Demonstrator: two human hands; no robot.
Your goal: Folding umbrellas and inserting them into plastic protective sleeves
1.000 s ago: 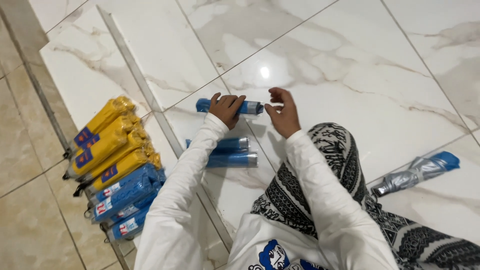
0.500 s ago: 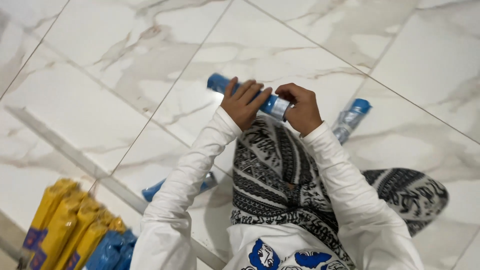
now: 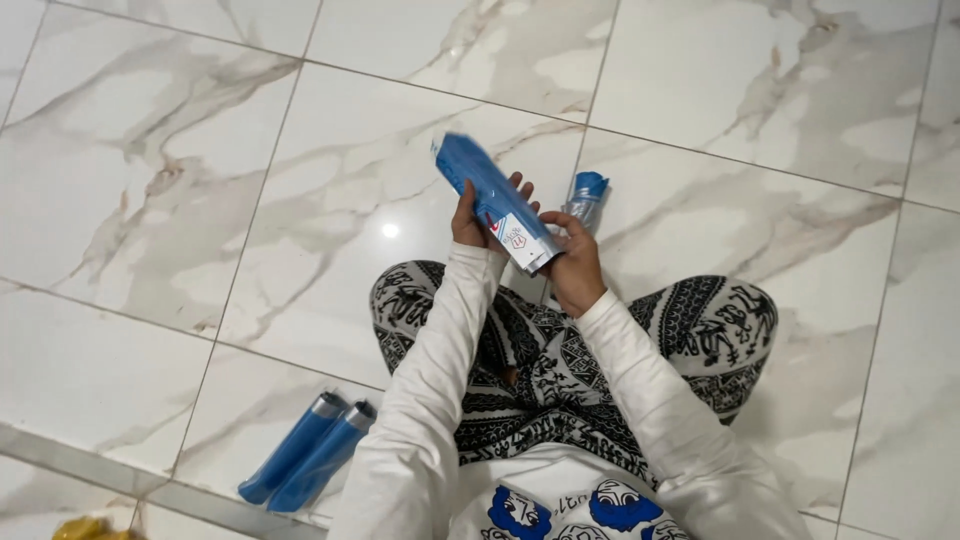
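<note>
Head view: the left hand (image 3: 468, 222) and right hand (image 3: 574, 262) are both clamped on a blue tube package (image 3: 497, 203), held tilted above the lap over the marble floor (image 3: 300, 180). In my judgement, supporting both ends keeps it steady. Two blue tubes (image 3: 308, 462) lie well apart, at the person's left.

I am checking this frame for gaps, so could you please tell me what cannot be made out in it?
- Head view: the blue tube is motion-blurred at its far end; its label is too small.
- The left hand is mostly hidden behind that tube.
- The tube on the floor is partly covered by the right hand.
- Yellow things are cut off by the bottom edge.
</note>
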